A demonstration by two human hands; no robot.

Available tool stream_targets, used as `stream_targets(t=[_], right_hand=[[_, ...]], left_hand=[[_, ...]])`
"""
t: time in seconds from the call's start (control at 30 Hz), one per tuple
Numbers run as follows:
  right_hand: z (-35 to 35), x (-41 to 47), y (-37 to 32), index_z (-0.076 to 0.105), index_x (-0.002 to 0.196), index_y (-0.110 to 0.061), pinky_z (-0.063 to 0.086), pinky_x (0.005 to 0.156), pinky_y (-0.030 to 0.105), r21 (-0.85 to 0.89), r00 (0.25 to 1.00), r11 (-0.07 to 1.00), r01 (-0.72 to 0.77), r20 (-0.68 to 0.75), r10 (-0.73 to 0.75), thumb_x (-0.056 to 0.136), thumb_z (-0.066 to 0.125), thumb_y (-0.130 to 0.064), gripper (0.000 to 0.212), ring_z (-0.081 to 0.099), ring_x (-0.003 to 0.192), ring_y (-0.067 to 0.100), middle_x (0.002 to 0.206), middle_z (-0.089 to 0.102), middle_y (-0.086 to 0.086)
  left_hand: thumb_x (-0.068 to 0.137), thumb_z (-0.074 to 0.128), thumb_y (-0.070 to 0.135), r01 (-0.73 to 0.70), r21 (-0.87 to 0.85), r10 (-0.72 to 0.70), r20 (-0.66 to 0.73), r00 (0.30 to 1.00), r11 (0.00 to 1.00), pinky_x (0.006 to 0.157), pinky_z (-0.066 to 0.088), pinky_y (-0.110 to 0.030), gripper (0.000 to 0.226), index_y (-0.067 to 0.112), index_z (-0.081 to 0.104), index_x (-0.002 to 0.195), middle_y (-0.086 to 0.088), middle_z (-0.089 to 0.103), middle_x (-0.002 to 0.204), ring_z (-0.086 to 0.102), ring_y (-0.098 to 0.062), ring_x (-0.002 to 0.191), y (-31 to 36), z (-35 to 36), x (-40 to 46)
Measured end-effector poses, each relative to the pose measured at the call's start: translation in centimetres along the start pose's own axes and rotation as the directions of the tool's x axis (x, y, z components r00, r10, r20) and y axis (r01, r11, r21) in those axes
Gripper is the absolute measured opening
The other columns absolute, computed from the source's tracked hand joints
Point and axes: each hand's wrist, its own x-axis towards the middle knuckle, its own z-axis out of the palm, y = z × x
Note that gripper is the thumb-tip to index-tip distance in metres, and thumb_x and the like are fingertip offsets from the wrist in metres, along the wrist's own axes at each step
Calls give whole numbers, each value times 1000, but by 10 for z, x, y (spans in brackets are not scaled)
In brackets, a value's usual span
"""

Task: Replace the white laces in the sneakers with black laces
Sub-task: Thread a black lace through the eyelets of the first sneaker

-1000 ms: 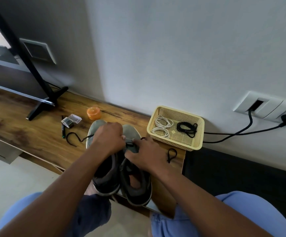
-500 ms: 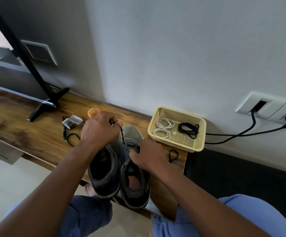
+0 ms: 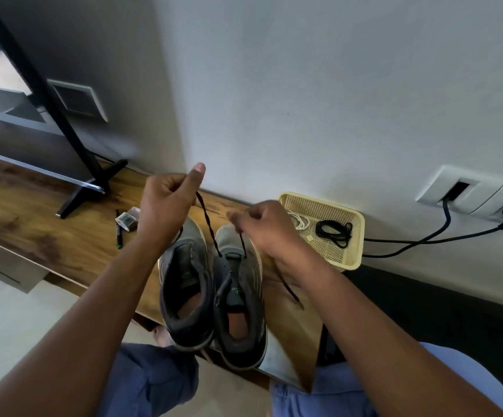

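Observation:
Two grey sneakers stand side by side on the wooden shelf, the left sneaker [image 3: 184, 284] and the right sneaker [image 3: 239, 296], toes toward the wall. A black lace [image 3: 209, 227] runs up out of the right sneaker's front eyelets. My left hand [image 3: 169, 203] grips one end of it, raised above the toes with the thumb up. My right hand [image 3: 262, 227] pinches the other end just above the right sneaker's toe. That end's loose tail trails down past my right wrist onto the shelf. A yellow basket [image 3: 355, 236] holds coiled white laces [image 3: 300, 222] and a second black lace [image 3: 334, 231].
The wooden shelf [image 3: 48, 224] runs along the wall. A black TV stand foot [image 3: 90, 191], a pen [image 3: 118, 233] and a small clear box [image 3: 127, 219] lie left of the sneakers. Black cables [image 3: 425, 239] lead to wall sockets on the right. My knees are below the shelf edge.
Both hands have lifted off the sneakers and moved up and apart, drawing the black lace taut through the right sneaker's front eyelets. The left hand rose highest.

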Motion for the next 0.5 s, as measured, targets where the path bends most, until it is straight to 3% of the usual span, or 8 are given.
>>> stream_targets(t=[0.07, 0.13, 0.23, 0.33, 0.43, 0.5], right_hand=[[-11, -4, -27, 78, 70, -14, 42, 61, 20, 202, 998, 977, 68, -24, -64, 97, 73, -34, 33, 63, 59, 5, 62, 71, -4], [-20, -7, -48, 81, 84, -8, 49, 74, 15, 369, 995, 924, 95, -3, -101, 98, 71, -27, 26, 73, 84, 1, 87, 80, 3], [-30, -13, -73, 79, 102, 0, 56, 86, 27, 602, 985, 790, 116, 32, -168, 101, 67, -21, 24, 74, 92, 20, 102, 79, 13], [-40, -19, -95, 77, 111, -2, 56, 87, 39, 653, 970, 735, 182, 4, -243, 104, 62, -24, 28, 73, 91, 23, 103, 78, 12], [-52, -28, -120, 76, 112, -3, 57, 79, 36, 622, 948, 733, 275, -49, -314, 106, 59, -26, 30, 72, 87, 20, 100, 77, 9], [-59, -34, -135, 76, 110, -3, 57, 77, 36, 581, 931, 743, 333, -78, -357, 107, 56, -26, 31, 72, 84, 18, 97, 76, 8]], left_hand=[[105, 61, 39, -61, -136, 60, -14, 998, 989, 52, 34, -28, 69, -18, 50, 68, -31, 46, 58, 31, -41, 51, 13, 0, 2], [106, 61, 36, -90, -218, 89, -16, 996, 972, 60, 35, -35, 68, -17, 46, 67, -36, 40, 62, 30, -48, 56, 28, -2, 4], [104, 63, 35, -133, -281, 131, -24, 991, 951, 72, 40, -37, 62, -15, 51, 70, -38, 44, 69, 37, -39, 60, 54, -10, 4], [102, 66, 35, -137, -325, 138, -18, 990, 936, 76, 46, -36, 54, -10, 62, 73, -30, 54, 69, 46, -30, 68, 77, -18, 3], [99, 68, 39, -109, -360, 116, -2, 993, 927, 77, 50, -38, 47, 13, 66, 60, -16, 59, 70, 54, -30, 72, 102, -27, 5], [97, 69, 45, -61, -376, 78, 31, 996, 924, 82, 57, -42, 48, 15, 63, 60, -14, 63, 73, 65, -38, 78, 118, -32, 8]])
